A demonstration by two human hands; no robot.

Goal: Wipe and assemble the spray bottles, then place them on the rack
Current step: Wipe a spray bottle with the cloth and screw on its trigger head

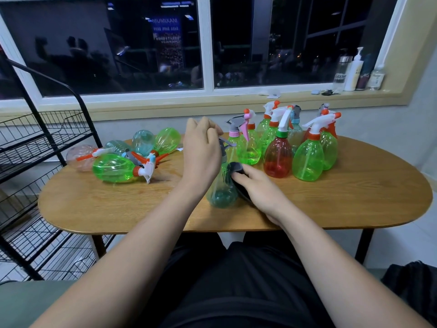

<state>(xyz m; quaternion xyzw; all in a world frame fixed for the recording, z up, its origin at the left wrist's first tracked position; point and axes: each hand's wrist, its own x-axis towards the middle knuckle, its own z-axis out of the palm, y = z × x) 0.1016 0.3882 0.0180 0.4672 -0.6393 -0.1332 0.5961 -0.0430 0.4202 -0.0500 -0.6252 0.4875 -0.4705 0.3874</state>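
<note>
Oval wooden table, with a black wire rack at 9 o'clock. At centre stands a teal spray bottle. The left hand is curled round its grey trigger head. The right hand holds a dark cloth against the body, fingers curved over it. Risk: a sideways wiping push may topple the upright bottles at 2 o'clock.

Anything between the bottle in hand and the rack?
Yes: lying bottles on the left of the table sit between the teal bottle, gripped by the left hand, and the rack. Lifting over them would likely clear.
</note>
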